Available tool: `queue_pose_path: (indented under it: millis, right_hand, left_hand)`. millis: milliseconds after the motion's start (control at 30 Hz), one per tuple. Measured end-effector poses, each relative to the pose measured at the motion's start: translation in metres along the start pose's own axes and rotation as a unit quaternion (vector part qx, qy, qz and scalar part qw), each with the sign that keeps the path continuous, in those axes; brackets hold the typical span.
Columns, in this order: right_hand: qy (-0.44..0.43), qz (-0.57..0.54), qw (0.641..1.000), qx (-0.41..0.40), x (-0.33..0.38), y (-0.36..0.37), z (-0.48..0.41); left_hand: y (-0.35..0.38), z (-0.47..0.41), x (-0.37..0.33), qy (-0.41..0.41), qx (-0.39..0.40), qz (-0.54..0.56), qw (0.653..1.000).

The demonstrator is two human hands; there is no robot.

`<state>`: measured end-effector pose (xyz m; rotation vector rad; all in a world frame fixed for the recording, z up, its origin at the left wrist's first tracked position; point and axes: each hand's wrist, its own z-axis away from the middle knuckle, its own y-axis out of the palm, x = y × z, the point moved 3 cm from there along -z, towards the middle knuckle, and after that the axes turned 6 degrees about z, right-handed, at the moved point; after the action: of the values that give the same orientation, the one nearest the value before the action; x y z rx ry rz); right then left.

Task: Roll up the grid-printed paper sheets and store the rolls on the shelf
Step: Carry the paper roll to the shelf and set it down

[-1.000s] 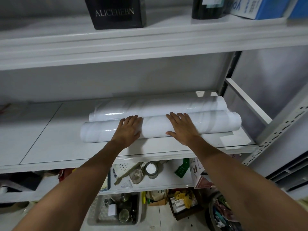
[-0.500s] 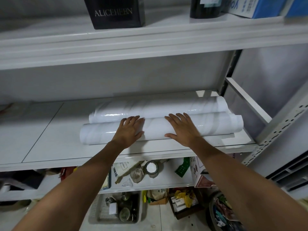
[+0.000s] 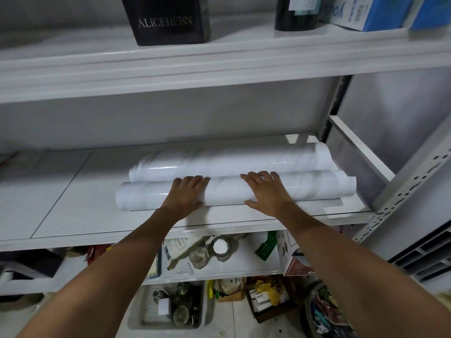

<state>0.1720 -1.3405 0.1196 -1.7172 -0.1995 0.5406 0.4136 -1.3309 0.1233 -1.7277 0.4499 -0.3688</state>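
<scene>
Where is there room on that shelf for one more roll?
Left of the front roll and back roll, the shelf is bare. A thin strip runs before the front roll. Another lies behind the back roll. The right end is crowded: both rolls nearly reach it.

Top: black box point(image 3: 168, 20) lettered ALICEHEBN, dark bottle point(image 3: 296, 13) to its right, blue-and-white cartons point(image 3: 366, 12) at far right. Below: glass jar point(image 3: 220, 247) with white lid, green packet point(image 3: 267, 245) to its right. On the floor point(image 3: 227, 323): grey basket point(image 3: 139, 311) holding jars point(image 3: 180, 318), brown box point(image 3: 271, 314) with yellow bag point(image 3: 264, 287) beside it.
</scene>
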Motion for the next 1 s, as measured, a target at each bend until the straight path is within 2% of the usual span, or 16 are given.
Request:
queue_pose_path:
  millis: [133, 200, 267, 367, 667, 1000]
  right_hand:
    - [-0.003, -0.049, 0.999, 0.011, -0.013, -0.008, -0.007]
    - [-0.005, -0.082, 0.996, 0.035, -0.02, -0.011, -0.011]
    - [0.001, -0.098, 0.994, 0.056, -0.024, -0.011, -0.012]
    - [-0.003, -0.06, 0.996, 0.06, -0.024, -0.006, -0.009]
    - [-0.003, -0.02, 1.0, 0.007, -0.017, 0.005, 0.005]
    - [-0.018, -0.011, 1.0, -0.016, -0.009, 0.005, 0.01]
  left_hand:
    - [-0.002, -0.01, 0.009, 0.0, 0.025, 0.084, 0.996]
    - [-0.007, -0.013, 0.013, 0.003, 0.01, 0.116, 0.993]
    - [-0.008, -0.013, 0.014, 0.008, -0.011, 0.107, 0.994]
    - [-0.005, -0.008, 0.012, -0.005, -0.005, 0.108, 0.994]
    - [-0.002, 0.0, 0.011, -0.024, -0.007, 0.08, 0.996]
    - [-0.004, 0.006, 0.007, -0.021, -0.016, 0.061, 0.998]
